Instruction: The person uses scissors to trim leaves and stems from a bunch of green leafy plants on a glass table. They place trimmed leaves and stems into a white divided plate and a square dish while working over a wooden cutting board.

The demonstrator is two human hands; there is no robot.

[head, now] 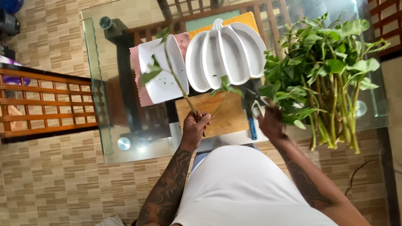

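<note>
In the head view, the left hand (pixel 195 124) is closing its fingers around the lower ends of two thin green stems (pixel 178 79), holding them up over the near part of the wooden cutting board (pixel 228 119). The longer stem is leaning far and left, its leaves crossing in front of the white square plate (pixel 161 71); the shorter one is leaning right, its leaves reaching the near rim of the white pumpkin-shaped divided dish (pixel 226 52). The right hand (pixel 271 122) is reaching into the near left side of the big bunch of leafy greens (pixel 326 75) that is lying on the right part of the glass table (pixel 96 83); leaves are hiding its fingers, so I cannot tell whether it is gripping anything. Just left of that hand, a blue-handled tool (pixel 251 121) is lying beside the board, partly hidden by the hand and leaves. A pink cloth (pixel 142 90) is lying under the square plate, and a yellow cloth (pixel 247 19) is showing beyond the pumpkin dish.
</note>
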